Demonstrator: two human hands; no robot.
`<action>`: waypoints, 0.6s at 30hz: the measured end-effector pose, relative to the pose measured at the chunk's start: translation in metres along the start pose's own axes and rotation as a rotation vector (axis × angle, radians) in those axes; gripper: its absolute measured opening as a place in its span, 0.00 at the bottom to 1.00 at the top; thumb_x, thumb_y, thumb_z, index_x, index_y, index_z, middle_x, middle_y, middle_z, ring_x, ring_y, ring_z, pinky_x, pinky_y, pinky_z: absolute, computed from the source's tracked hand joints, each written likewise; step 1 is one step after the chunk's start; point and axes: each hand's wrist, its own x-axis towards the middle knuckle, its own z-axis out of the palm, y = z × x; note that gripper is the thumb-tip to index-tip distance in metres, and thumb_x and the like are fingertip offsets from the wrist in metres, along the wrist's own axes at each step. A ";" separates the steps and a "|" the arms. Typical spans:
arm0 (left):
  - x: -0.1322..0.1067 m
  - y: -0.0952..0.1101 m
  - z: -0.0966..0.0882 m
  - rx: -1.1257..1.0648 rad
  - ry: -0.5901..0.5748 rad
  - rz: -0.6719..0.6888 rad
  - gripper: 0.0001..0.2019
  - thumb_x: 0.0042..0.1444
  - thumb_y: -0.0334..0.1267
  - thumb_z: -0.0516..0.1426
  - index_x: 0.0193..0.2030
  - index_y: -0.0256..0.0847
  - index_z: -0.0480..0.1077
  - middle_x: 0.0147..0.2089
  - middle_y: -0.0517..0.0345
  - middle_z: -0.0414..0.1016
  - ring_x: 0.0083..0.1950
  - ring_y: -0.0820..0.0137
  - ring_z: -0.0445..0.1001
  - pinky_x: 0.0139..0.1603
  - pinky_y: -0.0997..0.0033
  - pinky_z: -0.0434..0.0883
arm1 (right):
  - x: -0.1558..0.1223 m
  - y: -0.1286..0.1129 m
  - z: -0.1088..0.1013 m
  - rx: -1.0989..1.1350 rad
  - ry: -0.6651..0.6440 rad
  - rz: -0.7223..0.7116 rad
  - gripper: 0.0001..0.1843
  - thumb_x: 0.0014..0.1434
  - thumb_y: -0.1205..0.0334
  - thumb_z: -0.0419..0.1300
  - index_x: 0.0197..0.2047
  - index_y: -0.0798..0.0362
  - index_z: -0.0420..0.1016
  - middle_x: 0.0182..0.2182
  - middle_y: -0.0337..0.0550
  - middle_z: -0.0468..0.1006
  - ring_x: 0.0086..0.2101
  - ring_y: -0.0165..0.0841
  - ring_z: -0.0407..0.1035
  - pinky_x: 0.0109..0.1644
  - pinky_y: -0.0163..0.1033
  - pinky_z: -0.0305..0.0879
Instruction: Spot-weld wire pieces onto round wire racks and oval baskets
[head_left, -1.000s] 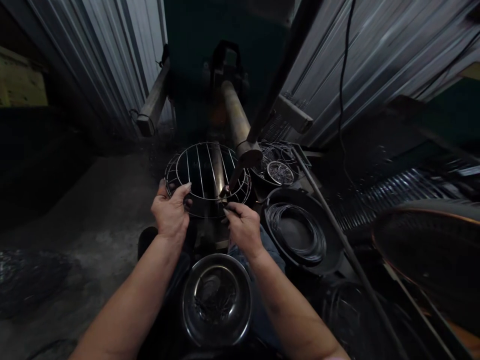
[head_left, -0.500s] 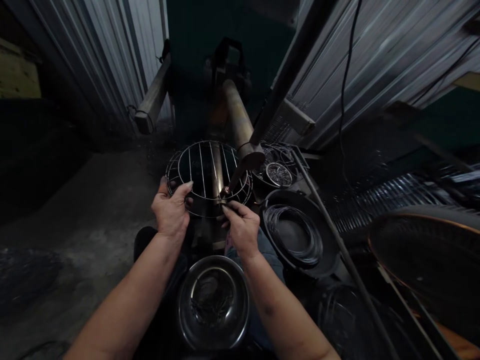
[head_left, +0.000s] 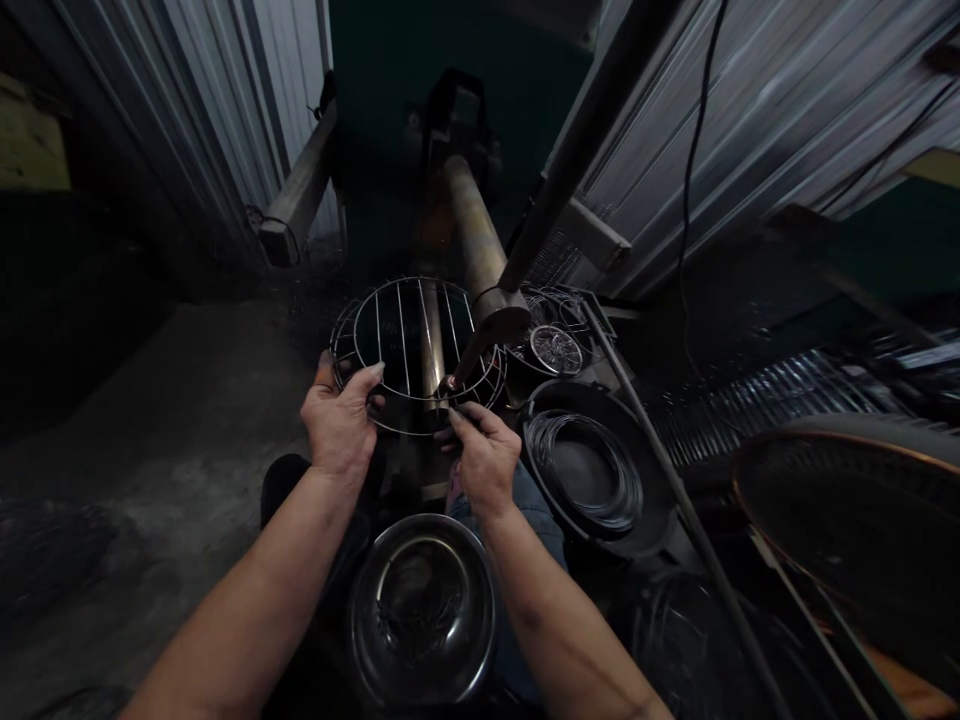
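Observation:
My left hand (head_left: pixel 341 418) is closed on the left near edge of a round wire rack (head_left: pixel 405 340), with the thumb on top. The rack has parallel bars and a double rim. At its near rim my right hand (head_left: pixel 486 455) is pinched closed; what lies between those fingertips is too small and dark to make out. A slanted metal rod (head_left: pixel 470 357) comes down from a thick metal cylinder (head_left: pixel 480 225), its tip at the near rim just above my right fingers. Below the rack runs a brass-coloured bar (head_left: pixel 433 350).
A shiny metal bowl (head_left: pixel 424 690) with small thin pieces sits at my lap. To the right, a black pan (head_left: pixel 660 500) holds wire rings (head_left: pixel 630 480). Beyond it are a round wire piece (head_left: pixel 556 350) and a pile of wire racks (head_left: pixel 780 395). A wooden beam (head_left: pixel 300 195) juts out at left.
The view has shifted very slightly. Both hands and the rack keep nearly the same place under the rod, with the right fingers still at the near rim.

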 end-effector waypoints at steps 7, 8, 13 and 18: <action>0.003 -0.002 0.000 -0.010 -0.009 0.015 0.21 0.34 0.35 0.68 0.38 0.40 0.69 0.34 0.62 0.68 0.27 0.77 0.66 0.19 0.79 0.62 | 0.002 -0.004 0.002 -0.016 -0.003 -0.009 0.10 0.46 0.58 0.66 0.30 0.56 0.77 0.20 0.35 0.75 0.18 0.28 0.70 0.20 0.31 0.66; 0.004 -0.002 0.000 -0.008 -0.004 0.008 0.21 0.34 0.35 0.68 0.38 0.39 0.69 0.34 0.62 0.68 0.26 0.77 0.66 0.19 0.79 0.62 | 0.002 -0.004 0.002 -0.015 -0.005 -0.010 0.10 0.45 0.59 0.66 0.30 0.56 0.77 0.19 0.35 0.75 0.18 0.28 0.70 0.20 0.30 0.66; 0.006 0.000 0.004 -0.003 0.035 -0.034 0.21 0.31 0.35 0.68 0.35 0.39 0.68 0.31 0.63 0.67 0.26 0.76 0.65 0.19 0.78 0.62 | 0.008 -0.006 0.007 -0.006 -0.006 0.010 0.10 0.45 0.58 0.66 0.29 0.56 0.77 0.18 0.35 0.74 0.18 0.29 0.70 0.19 0.30 0.65; 0.009 -0.001 0.006 -0.002 0.042 -0.022 0.21 0.31 0.36 0.69 0.31 0.39 0.65 0.30 0.63 0.67 0.25 0.76 0.66 0.18 0.78 0.61 | 0.009 -0.010 0.002 -0.077 -0.060 0.046 0.12 0.47 0.55 0.65 0.31 0.56 0.77 0.19 0.35 0.74 0.20 0.30 0.71 0.20 0.31 0.64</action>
